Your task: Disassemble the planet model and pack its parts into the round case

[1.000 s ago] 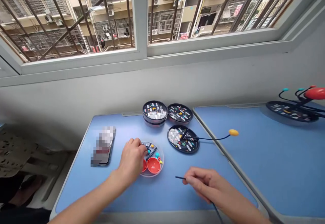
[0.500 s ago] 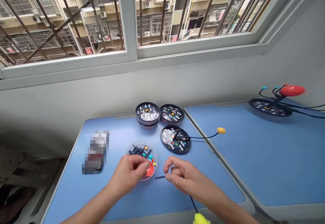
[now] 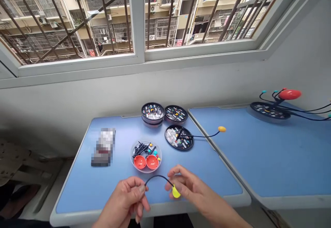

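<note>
This looks like a home, probably a flat's enclosed balcony, though the narrow view leaves that uncertain. Well beyond the fingers (image 3: pixel 178 176), a window (image 3: pixel 138 24) with iron bars (image 3: pixel 234 14) faces apartment blocks (image 3: pixel 160 28) fitted with air conditioners (image 3: pixel 152 9). Just below the fingers sits a blue bench (image 3: pixel 77 193), with a second bench (image 3: pixel 258 159) beside it, against a plain painted wall (image 3: pixel 77 93).

Blurred phone (image 3: pixel 102 147), barred window (image 3: pixel 138 21), blue desk (image 3: pixel 258 159)
</note>
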Tool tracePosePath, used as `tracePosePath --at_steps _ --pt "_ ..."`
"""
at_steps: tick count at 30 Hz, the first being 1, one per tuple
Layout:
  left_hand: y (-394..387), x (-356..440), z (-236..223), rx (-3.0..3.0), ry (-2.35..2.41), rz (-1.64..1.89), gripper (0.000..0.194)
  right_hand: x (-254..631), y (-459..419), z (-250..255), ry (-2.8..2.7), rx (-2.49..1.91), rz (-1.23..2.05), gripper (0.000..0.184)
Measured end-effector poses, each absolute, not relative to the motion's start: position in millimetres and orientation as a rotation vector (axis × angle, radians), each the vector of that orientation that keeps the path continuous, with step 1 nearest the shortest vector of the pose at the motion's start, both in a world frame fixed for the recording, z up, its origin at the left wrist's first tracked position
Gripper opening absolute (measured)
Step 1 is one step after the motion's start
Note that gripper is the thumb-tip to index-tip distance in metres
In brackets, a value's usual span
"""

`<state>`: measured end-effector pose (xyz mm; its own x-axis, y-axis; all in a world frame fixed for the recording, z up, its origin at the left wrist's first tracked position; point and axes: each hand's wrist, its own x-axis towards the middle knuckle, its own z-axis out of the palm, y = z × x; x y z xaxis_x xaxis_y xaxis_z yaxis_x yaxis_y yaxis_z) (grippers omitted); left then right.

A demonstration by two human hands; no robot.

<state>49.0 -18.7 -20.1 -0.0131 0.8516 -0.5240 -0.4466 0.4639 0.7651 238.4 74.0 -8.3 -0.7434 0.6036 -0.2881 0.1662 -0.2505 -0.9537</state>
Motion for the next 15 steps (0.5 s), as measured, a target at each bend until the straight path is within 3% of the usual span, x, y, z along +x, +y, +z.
tracePosePath --at_steps 5,11,15 --pt "-32 46 -21 0.702 1.299 0.955 0.050 232 59 -5 -1.645 -0.993 2.106 0.025" --pt "-28 50 17 1.254 1.584 0.673 0.026 222 51 -4 -1.727 -0.907 2.201 0.024" --pt "-24 57 20 1.474 1.548 0.635 0.028 220 46 3 -1.736 -0.791 2.223 0.021"
